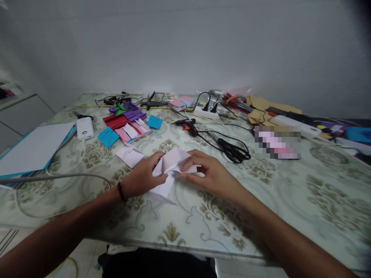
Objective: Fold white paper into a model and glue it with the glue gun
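A creased, partly folded sheet of white paper [164, 188] is held between both hands just above the table. My left hand [146, 173] grips its left side, thumb on top and fingers behind. My right hand [207, 170] pinches a raised flap on the right side between thumb and fingers. Beyond my left hand lies a folded white paper piece [130, 155]. Farther back are blue folded squares [108, 136] and a pile of red, pink and purple folded papers [116, 121].
A hot glue gun [189, 126] with a coiled black cable [233, 150] lies ahead of my right hand. A white power bank [85, 128] and a stack of white sheets [34, 144] are at left. Behind stands a power strip [206, 112]; brown paper [266, 106] is back right.
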Action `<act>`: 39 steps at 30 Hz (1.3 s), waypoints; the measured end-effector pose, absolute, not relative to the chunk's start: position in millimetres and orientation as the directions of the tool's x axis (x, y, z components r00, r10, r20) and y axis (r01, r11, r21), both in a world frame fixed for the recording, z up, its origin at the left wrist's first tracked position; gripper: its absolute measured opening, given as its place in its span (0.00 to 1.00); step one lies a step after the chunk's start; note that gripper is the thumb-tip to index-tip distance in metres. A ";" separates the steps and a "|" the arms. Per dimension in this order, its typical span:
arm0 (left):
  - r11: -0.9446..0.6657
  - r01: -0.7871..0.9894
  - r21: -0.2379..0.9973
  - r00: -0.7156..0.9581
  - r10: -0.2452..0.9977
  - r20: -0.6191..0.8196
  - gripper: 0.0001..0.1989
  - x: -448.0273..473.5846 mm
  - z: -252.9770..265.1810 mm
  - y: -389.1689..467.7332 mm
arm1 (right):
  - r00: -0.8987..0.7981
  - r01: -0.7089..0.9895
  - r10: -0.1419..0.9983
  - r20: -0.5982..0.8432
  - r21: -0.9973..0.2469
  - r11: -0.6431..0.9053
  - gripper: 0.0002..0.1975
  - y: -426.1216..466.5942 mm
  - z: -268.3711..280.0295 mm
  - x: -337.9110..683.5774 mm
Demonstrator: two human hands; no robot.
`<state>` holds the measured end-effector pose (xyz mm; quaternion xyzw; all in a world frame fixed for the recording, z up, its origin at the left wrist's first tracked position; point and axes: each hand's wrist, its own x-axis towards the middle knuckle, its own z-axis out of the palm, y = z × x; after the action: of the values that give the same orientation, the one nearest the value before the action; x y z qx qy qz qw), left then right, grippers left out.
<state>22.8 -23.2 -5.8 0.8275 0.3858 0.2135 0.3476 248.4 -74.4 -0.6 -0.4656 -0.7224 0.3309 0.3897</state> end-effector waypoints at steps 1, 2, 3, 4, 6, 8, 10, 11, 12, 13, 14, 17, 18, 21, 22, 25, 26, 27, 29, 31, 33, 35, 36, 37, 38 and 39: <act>-0.463 0.471 0.751 0.587 0.800 0.124 0.21 23.9 -4.2 -26.7 | -0.220 0.421 0.931 0.292 -0.833 0.360 0.05 -76.0 0.6 245.3; -0.470 0.445 0.762 0.564 0.808 0.169 0.22 24.7 -2.7 -30.3 | -0.171 0.426 0.927 0.335 -0.823 0.376 0.06 -77.4 1.5 241.8; -0.486 0.425 0.764 0.551 0.808 0.208 0.22 25.4 -1.3 -33.9 | -0.120 0.426 0.917 0.380 -0.815 0.393 0.07 -78.7 2.2 238.1; -0.505 0.411 0.759 0.547 0.803 0.237 0.22 25.8 -0.1 -37.1 | -0.076 0.419 0.905 0.419 -0.810 0.410 0.09 -79.7 2.7 234.5; -0.543 0.396 0.740 0.525 0.796 0.303 0.20 25.9 1.2 -41.8 | 0.007 0.393 0.883 0.470 -0.813 0.430 0.12 -80.7 4.3 227.9; -0.565 0.397 0.723 0.499 0.794 0.347 0.17 25.2 1.2 -44.0 | 0.048 0.378 0.871 0.489 -0.816 0.437 0.14 -80.5 7.6 222.2; -0.563 0.413 0.716 0.477 0.803 0.356 0.15 24.1 0.5 -44.2 | 0.065 0.372 0.866 0.496 -0.817 0.441 0.14 -79.1 12.9 216.2; -0.553 0.424 0.717 0.467 0.812 0.350 0.14 23.6 0.0 -44.0 | 0.082 0.358 0.861 0.502 -0.821 0.445 0.13 -78.1 15.7 212.6; -0.538 0.433 0.723 0.454 0.823 0.340 0.14 23.2 -0.4 -43.8 | 0.109 0.338 0.855 0.507 -0.828 0.448 0.12 -76.9 18.4 208.2; -0.516 0.437 0.737 0.439 0.837 0.326 0.14 23.0 -0.7 -43.5 | 0.146 0.308 0.845 0.514 -0.836 0.455 0.11 -75.6 20.6 203.1; -0.490 0.434 0.756 0.420 0.852 0.311 0.14 22.9 -1.1 -43.2 | 0.194 0.265 0.833 0.518 -0.845 0.464 0.12 -74.2 22.1 197.5; -0.422 0.377 0.824 0.374 0.884 0.281 0.14 23.2 -1.9 -41.9 | 0.306 0.192 0.827 0.473 -0.881 0.432 0.22 -68.9 21.3 179.7; -0.411 0.359 0.838 0.362 0.889 0.281 0.14 23.4 -2.1 -41.3 | 0.315 0.193 0.841 0.440 -0.897 0.398 0.24 -66.6 19.4 174.5; -0.413 0.346 0.842 0.324 0.895 0.305 0.12 23.9 -2.7 -39.1 | 0.311 0.198 0.900 0.305 -0.947 0.253 0.25 -58.6 11.7 164.7; -0.417 0.348 0.840 0.309 0.897 0.317 0.11 24.0 -2.9 -38.3 | 0.309 0.209 0.913 0.269 -0.955 0.210 0.23 -55.9 9.2 163.5; -0.426 0.347 0.836 0.288 0.896 0.338 0.10 23.9 -3.6 -36.2 | 0.271 0.212 0.948 0.167 -0.971 0.110 0.16 -50.1 3.2 165.4; -0.425 0.344 0.837 0.290 0.896 0.336 0.10 23.7 -3.9 -35.5 | 0.254 0.196 0.959 0.126 -0.978 0.077 0.16 -49.2 1.7 167.1; -0.423 0.345 0.838 0.296 0.896 0.330 0.11 23.4 -4.4 -34.8 | 0.241 0.176 0.967 0.087 -0.983 0.045 0.16 -49.0 0.4 169.0; -0.420 0.356 0.835 0.310 0.896 0.318 0.12 22.8 -6.0 -32.8 | 0.235 0.148 0.971 0.039 -0.989 0.004 0.16 -49.7 -2.2 172.6; -0.421 0.363 0.831 0.321 0.894 0.313 0.13 22.0 -8.6 -30.1 | 0.230 0.153 0.972 0.039 -0.988 0.003 0.16 -51.1 -5.0 175.2; -0.421 0.347 0.838 0.331 0.891 0.310 0.13 21.2 -12.0 -26.3 | 0.199 0.173 0.979 0.049 -0.985 0.014 0.15 -51.8 -7.5 177.2; -0.406 0.302 0.863 0.338 0.892 0.301 0.13 20.5 -15.9 -21.7 | 0.171 0.196 0.985 0.038 -0.981 0.004 0.15 -51.1 -9.2 179.2; -0.391 0.273 0.879 0.341 0.894 0.292 0.15 20.2 -17.8 -19.4 | 0.160 0.197 0.986 0.035 -0.980 0.002 0.14 -50.3 -9.6 180.4; -0.374 0.244 0.895 0.347 0.895 0.280 0.16 19.9 -19.6 -17.1 | 0.149 0.191 0.988 0.037 -0.982 0.008 0.14 -49.3 -9.7 181.7; -0.351 0.213 0.912 0.357 0.897 0.262 0.18 19.8 -21.3 -14.9 | 0.137 0.180 0.989 0.049 -0.983 0.024 0.14 -48.3 -9.7 183.1; -0.322 0.180 0.930 0.374 0.897 0.238 0.20 19.6 -23.0 -13.0 | 0.126 0.166 0.990 0.069 -0.985 0.047 0.13 -47.4 -9.7 184.3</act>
<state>19.6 -13.0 -23.0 0.7031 0.3829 0.4080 0.4388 184.3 -47.4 -9.7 -0.5561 -0.5198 0.4087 0.5036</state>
